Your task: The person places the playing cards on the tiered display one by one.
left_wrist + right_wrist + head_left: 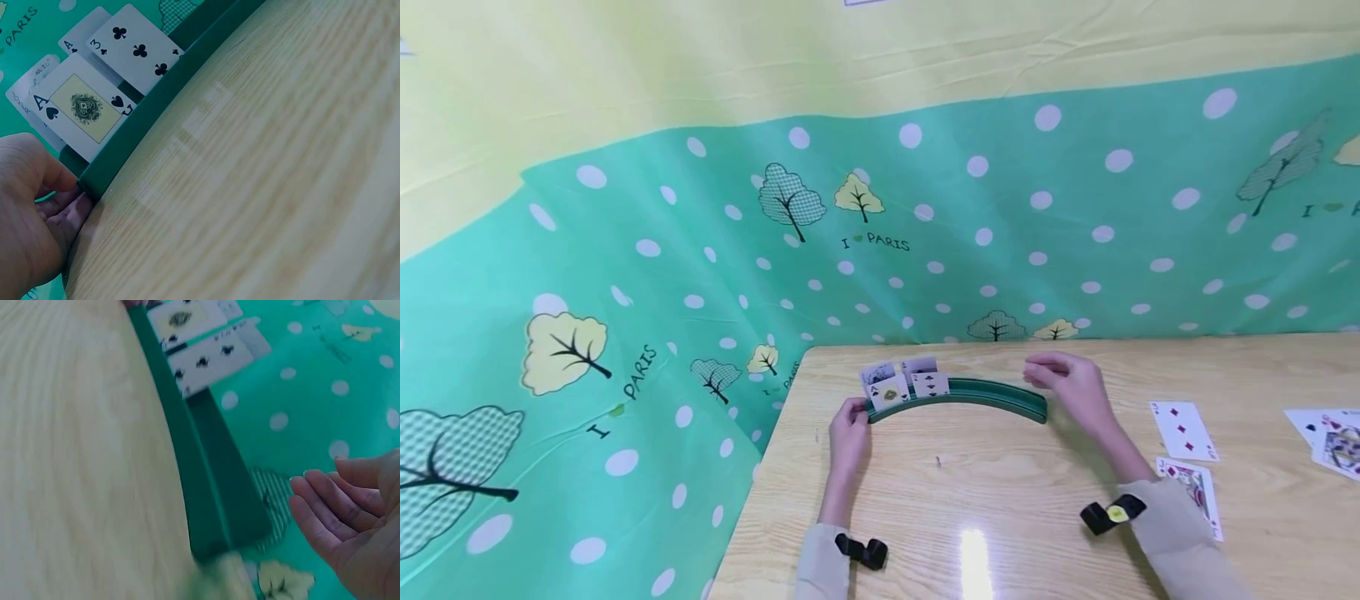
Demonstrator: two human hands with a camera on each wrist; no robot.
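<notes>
A curved green card holder (992, 393) lies near the table's far edge, its left end gripped between the thumb and fingers of my left hand (848, 429). In its left part stand an ace of spades (87, 107) and a three of clubs (134, 50) in the front row. Behind them a joker (28, 94) and another ace (78, 37) are partly hidden. My right hand (1071, 385) hovers beyond the holder's right end, apart from it. Its fingers (322, 515) are loosely bent, with nothing held between them.
To the right a three of diamonds (1183, 431) lies face up, with a face card (1191, 483) below it, partly under the right sleeve (1180, 542). More cards (1341, 446) overlap at the far right. A green dotted curtain (925, 275) hangs behind and left of the table (955, 483).
</notes>
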